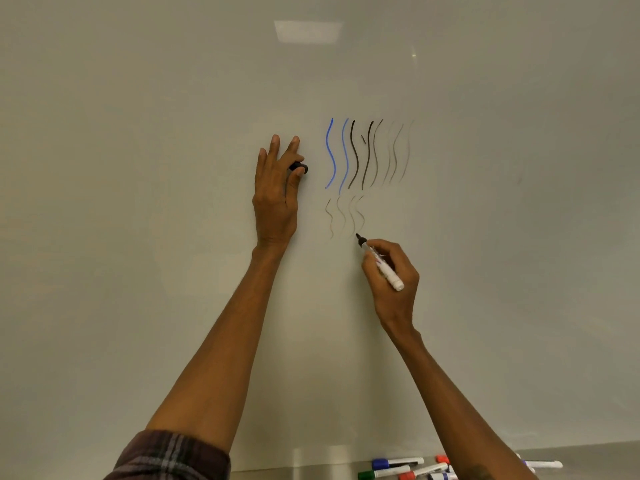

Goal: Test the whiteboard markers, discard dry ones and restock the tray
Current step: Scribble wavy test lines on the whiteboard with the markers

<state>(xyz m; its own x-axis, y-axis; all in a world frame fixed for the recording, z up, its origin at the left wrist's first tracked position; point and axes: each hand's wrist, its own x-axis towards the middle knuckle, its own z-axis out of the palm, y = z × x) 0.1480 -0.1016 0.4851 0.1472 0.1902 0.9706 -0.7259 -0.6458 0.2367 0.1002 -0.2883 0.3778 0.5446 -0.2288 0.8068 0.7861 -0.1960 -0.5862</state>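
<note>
You're mid-test. Near you, at 5 o'clock, spare markers are lying loose on the tray (pixel 311 460): blue-capped (pixel 394 463), green-capped (pixel 381 474) and red-capped (pixel 420 472), some hiding behind your right forearm. Your right hand (pixel 394 271) is gripping the uncapped black marker (pixel 379 263), nib at the foot of the faint lower squiggles (pixel 344 216). Your left hand (pixel 275 192), at 11 o'clock from the nib, is leaning on the whiteboard (pixel 138 202) and pinching the black cap (pixel 299 167). Strokes are looking pale vs the blue lines (pixel 330 154) above, so prob. dry: recap, then discard. No bin is showing.
</note>
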